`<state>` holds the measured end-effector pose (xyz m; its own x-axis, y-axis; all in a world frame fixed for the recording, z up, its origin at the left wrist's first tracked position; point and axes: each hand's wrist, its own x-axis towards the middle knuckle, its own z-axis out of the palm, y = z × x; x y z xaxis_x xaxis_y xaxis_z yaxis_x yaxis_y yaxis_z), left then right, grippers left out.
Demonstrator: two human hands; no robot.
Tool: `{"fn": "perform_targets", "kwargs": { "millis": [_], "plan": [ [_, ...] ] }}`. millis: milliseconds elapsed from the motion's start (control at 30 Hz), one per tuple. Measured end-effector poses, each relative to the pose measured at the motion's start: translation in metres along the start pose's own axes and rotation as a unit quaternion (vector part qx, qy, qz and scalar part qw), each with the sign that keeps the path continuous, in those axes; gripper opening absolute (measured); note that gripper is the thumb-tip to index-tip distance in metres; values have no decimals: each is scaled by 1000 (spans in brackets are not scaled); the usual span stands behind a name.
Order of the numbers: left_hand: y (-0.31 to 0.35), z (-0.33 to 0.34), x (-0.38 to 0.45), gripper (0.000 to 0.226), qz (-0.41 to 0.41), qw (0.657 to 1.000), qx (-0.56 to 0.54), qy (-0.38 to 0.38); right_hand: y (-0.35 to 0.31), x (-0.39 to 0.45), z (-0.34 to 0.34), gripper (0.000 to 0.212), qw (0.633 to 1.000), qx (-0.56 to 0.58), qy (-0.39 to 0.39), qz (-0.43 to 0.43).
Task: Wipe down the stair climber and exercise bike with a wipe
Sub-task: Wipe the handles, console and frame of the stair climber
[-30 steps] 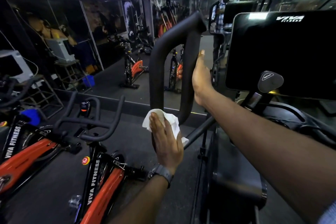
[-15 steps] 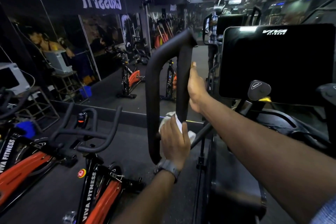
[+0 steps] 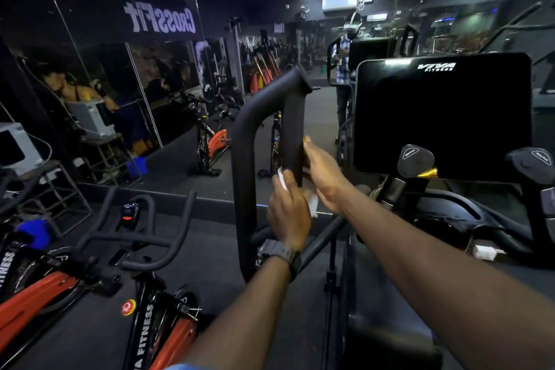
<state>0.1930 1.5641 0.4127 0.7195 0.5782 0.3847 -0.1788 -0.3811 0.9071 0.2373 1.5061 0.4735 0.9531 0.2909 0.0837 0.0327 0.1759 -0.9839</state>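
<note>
The left hand point(image 3: 289, 207) reaches forward with a watch on its wrist, fingers curled around a white wipe point(image 3: 312, 204) pressed to the stair climber's black handlebar point(image 3: 292, 126). The right hand point(image 3: 324, 173), arm outstretched, rests against the same upright with its fingers straight, gripping nothing.

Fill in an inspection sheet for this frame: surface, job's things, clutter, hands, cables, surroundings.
Surface: dark gym floor, no spills seen.
Job's things: white wipe against the stair climber's black loop handle; dark console screen to the right; red and black exercise bike at lower left, untouched.
Clutter: blue bin by the mirror; metal stand carrying a grey box.
Hands: left hand holds the wipe around the handle's inner bar; right hand rests flat against the same bar, fingers straight.
Cables: white cord looping from the grey box.
Surroundings: wall mirror reflecting bikes and a standing person.
</note>
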Motion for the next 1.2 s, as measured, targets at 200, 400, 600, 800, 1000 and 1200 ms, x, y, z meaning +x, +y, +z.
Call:
{"fn": "perform_targets", "kwargs": {
  "millis": [200,400,600,800,1000,1200],
  "plan": [
    [54,4,39,42,-9,1000,-6,4,27,0,-4,55,997,80,6,-3],
    [84,12,75,37,-34,999,6,16,30,-3,5,61,985,166,51,23],
    [38,2,49,33,-100,987,-102,-72,70,-27,3,64,991,96,58,69],
    [89,-4,89,20,-212,934,-231,-173,78,-30,1,92,986,142,19,87],
    [61,16,46,37,6,1000,3,26,85,-35,-6,82,983,167,-14,74],
    [3,15,19,66,386,863,326,-19,94,-34,-14,70,965,240,5,105]
  ]
}}
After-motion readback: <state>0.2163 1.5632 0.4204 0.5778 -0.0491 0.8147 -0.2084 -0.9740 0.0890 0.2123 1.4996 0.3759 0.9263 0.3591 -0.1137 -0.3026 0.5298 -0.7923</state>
